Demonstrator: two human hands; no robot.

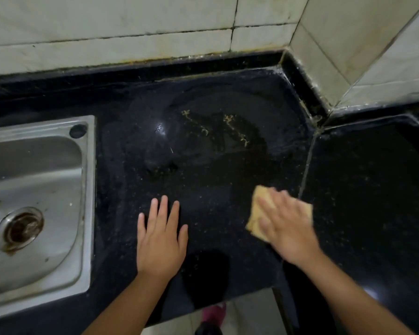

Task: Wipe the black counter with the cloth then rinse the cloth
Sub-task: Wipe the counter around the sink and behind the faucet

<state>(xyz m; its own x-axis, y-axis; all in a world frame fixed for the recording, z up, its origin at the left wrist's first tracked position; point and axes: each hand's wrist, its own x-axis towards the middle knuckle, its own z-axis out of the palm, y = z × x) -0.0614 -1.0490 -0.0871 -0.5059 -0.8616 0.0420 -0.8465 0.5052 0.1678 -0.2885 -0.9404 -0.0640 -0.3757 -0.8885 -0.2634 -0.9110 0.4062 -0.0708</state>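
One blurred right hand (286, 228) seemingly presses cloth (257, 201).

— Any lettering to read here; a brand, a number, a sign?

— None that I can make out; the steel sink (46, 165) shows bare metal around its drain, with no stamp legible; the wall tiles (131, 25) carry only grout lines and stains.

— And the cloth (259, 199)?

— Plain yellow, blurred, no tag or print visible; the black counter (228, 165) has specks and yellowish smears, but no marks that form letters or digits.
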